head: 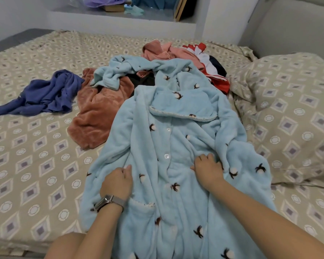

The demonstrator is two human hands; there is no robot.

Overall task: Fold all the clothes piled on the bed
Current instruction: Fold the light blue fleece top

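I am seeing the light blue robe (176, 139) lying front-up along the bed (36, 152), its hem running out of frame below. The left hand (118, 181) is curling its fingers into the fleece at the robe's left edge, gripping it; a wristwatch (108, 201) is sitting behind it. The right hand (207, 170) is bunching fabric just right of the button line, fingertips buried, so I cannot tell how firmly. Beyond both hands, the robe is partly covering a rust fleece garment (95, 113) and a pink and red pile (185, 53).
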